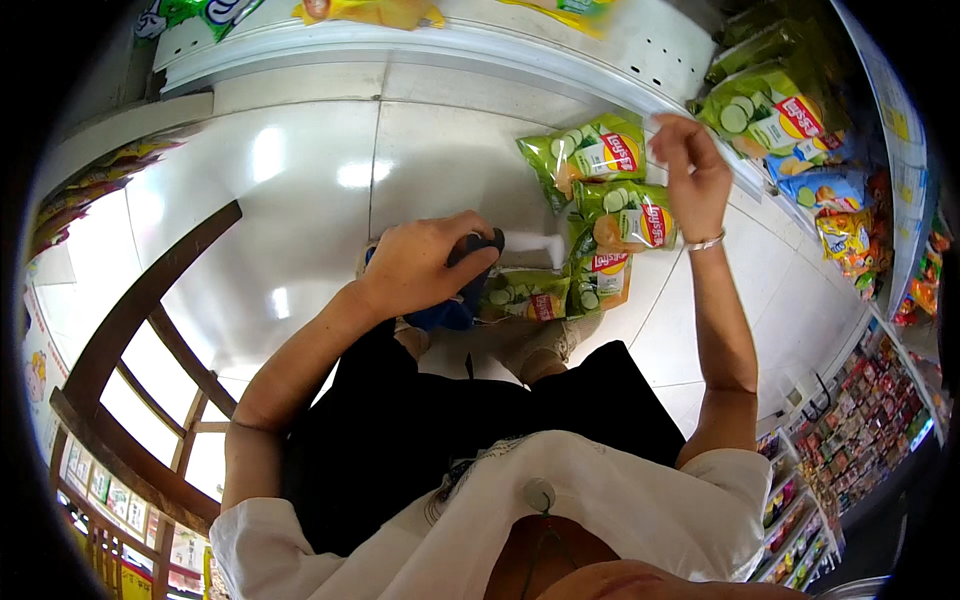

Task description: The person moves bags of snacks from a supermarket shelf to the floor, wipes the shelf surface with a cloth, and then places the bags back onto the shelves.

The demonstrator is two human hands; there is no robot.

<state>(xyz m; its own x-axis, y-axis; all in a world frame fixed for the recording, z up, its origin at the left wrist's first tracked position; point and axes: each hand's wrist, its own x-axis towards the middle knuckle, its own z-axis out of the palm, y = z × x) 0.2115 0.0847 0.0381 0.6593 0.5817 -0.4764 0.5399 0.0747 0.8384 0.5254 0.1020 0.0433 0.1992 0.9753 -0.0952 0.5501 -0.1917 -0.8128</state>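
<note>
My left hand [427, 259] is closed around the black grip of a handheld item [472, 247], which has a white part pointing right. Its exact kind is unclear, as my fingers hide much of it. Below that hand a blue object [442, 315] shows in part. Several green Lay's chip bags [604, 154] with cucumber pictures lie overlapping on the floor in front of my feet. My right hand [694, 169], slightly blurred, hovers over the right side of these bags. Its fingers are loosely bent and apart, with nothing visible in them.
A white metal shelf edge [450, 45] runs across the top, bearing yellow and green snack bags. At right, more green chip bags [772, 112], blue bags [821, 187] and orange bags [847, 236] fill a shelf. A wooden chair [142, 315] stands close on my left.
</note>
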